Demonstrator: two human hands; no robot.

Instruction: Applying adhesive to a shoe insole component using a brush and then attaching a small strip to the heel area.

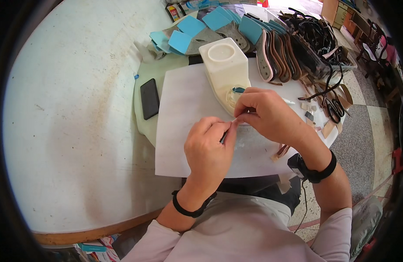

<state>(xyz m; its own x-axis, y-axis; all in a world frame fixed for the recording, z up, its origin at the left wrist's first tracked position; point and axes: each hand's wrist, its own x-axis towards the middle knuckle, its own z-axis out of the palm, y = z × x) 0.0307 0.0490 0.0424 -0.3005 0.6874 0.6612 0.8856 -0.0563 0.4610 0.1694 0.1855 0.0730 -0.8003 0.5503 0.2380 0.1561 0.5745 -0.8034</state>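
Here, the left hand (208, 150) and the right hand (265, 114) meet fingertip to fingertip over a white sheet (184, 118) spread on the table (66, 131). The left grip is clenched, pinching a small dark, slender thing (223, 137) between thumb and forefinger; what it is cannot be told. The right grip is also closed, thumb and forefinger pinched on a pale sliver at the same spot, too small to name. Just behind the right hand stands a cream plastic container (225, 65) with a round lid, a blue bit at its foot. A black phone (149, 98) lies left of the sheet. Farther back, shoe soles (276, 56) stand in a row beside blue pieces (184, 35), and black straps (315, 35) are heaped to the right.
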